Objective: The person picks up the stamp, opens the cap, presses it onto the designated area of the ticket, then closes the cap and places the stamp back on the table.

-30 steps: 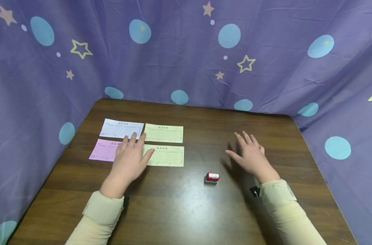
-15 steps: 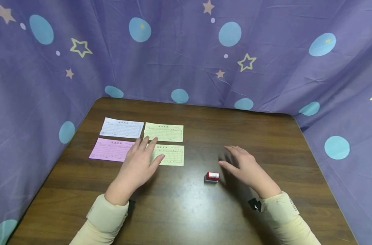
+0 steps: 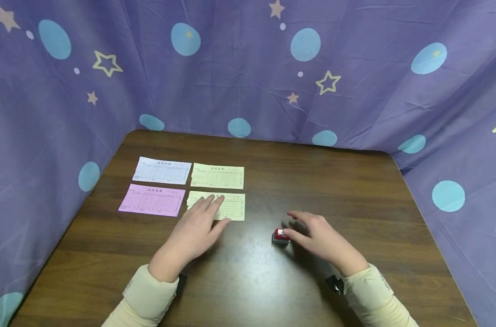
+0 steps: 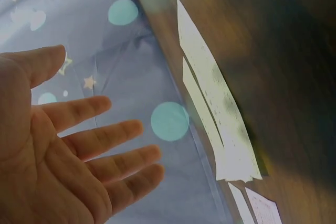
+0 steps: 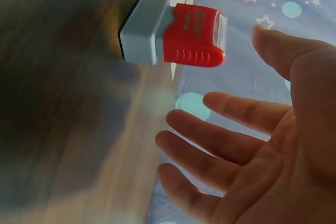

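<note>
A small red stamp with a grey base (image 3: 279, 236) stands upright on the wooden table. Beside it is my right hand (image 3: 319, 236), its thumb overlapping the stamp's right edge in the head view. In the right wrist view a gap shows between the relaxed fingers and the stamp (image 5: 194, 35), and the hand holds nothing. My left hand (image 3: 194, 231) hovers over the near yellow printed slip (image 3: 235, 209), covering its lower left part. Its fingers are spread and loosely straight, with an empty palm in the left wrist view.
Left of the near yellow slip lies a pink slip (image 3: 151, 200). Behind these are a pale blue slip (image 3: 162, 171) and another yellow slip (image 3: 218, 177). A purple patterned curtain (image 3: 248, 68) hangs around the back and sides of the brown table (image 3: 333, 172).
My right hand has come down and left to the stamp. The left hand has shifted right and nearer, off the pink and blue slips to the near yellow one. The stamp has stayed put.
</note>
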The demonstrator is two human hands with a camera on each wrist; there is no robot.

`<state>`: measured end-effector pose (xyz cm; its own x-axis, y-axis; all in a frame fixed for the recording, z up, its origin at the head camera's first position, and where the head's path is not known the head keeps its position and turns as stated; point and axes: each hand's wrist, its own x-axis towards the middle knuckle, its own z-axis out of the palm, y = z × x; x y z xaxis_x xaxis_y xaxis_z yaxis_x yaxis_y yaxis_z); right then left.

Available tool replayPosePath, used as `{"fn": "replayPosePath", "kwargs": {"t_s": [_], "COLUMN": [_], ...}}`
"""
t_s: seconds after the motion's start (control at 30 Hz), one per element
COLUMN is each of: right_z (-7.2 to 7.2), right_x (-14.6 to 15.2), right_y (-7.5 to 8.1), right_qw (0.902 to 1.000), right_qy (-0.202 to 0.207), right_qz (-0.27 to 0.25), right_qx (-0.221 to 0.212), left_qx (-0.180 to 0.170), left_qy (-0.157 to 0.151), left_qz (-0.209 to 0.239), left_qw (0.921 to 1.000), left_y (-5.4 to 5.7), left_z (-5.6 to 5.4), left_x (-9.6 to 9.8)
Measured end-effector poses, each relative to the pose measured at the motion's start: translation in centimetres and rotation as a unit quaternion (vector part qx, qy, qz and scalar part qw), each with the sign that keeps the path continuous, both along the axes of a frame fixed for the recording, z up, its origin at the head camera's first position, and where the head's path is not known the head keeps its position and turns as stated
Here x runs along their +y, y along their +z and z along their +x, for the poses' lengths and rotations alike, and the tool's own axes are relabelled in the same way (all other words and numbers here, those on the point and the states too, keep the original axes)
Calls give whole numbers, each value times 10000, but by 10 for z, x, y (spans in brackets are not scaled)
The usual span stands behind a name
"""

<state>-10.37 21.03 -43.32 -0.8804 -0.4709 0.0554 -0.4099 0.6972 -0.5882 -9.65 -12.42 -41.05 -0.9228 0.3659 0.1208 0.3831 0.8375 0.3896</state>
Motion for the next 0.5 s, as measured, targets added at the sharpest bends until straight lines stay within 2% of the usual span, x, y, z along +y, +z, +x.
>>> {"fn": "replayPosePath", "kwargs": {"t_s": [0.33, 0.5], "right_z": [1, 1], "right_x": [-9, -13], "right_y": [-9, -11], "right_qw": [9991, 9990], "right_qy": [383, 421], "right_qz": [-141, -77], "right_qx": [152, 121], "left_qx": [-411, -493], "left_qy": [-561, -788], "left_qz": [-71, 91], "left_qw": [9976, 9956], "left_y": [-7, -13], "left_z": [10, 16], "left_x": [22, 32]}}
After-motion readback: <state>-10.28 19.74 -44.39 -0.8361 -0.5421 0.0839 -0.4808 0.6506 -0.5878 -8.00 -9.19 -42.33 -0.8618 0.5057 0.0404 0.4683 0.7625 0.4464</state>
